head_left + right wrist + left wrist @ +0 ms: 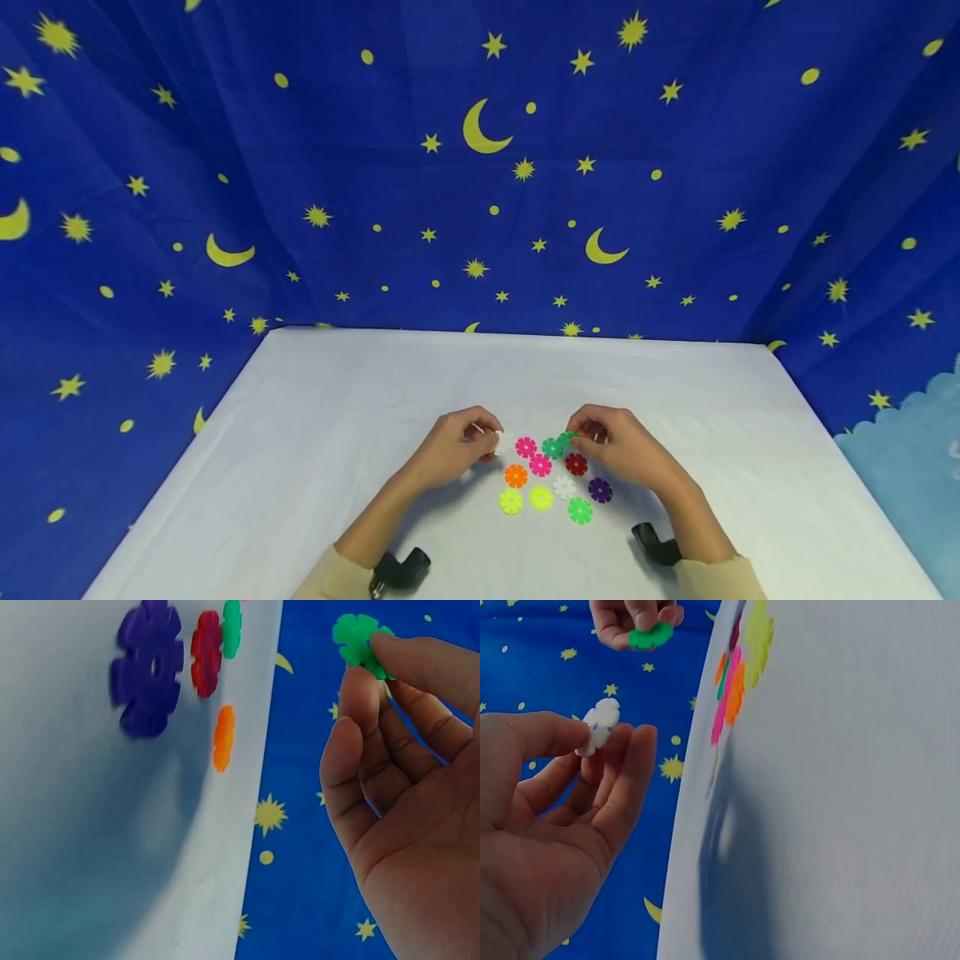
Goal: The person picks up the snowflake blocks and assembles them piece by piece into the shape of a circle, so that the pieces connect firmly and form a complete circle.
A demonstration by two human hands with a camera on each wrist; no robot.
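Observation:
My left hand point(452, 450) pinches a white notched plastic disc point(601, 724) between thumb and fingertips, raised off the table in the left wrist view. Between the thumb and fingers of my right hand point(624, 447) is a green notched disc point(358, 641), also held up. Between and in front of both hands lie several more flat discs: two pink ones, including a nearer pink disc point(540, 465), an orange disc point(516, 476), a red disc point(576, 464), a purple disc point(150, 671), a white disc point(564, 487), a light green disc point(581, 511) and two yellow ones, including a yellow disc point(511, 502).
A white cloth covers the table point(360, 383). Behind it and at the sides hangs a blue curtain point(390, 150) with yellow moons and stars. A black wrist device point(401, 570) sits at the left wrist, and another black device point(655, 546) at the right.

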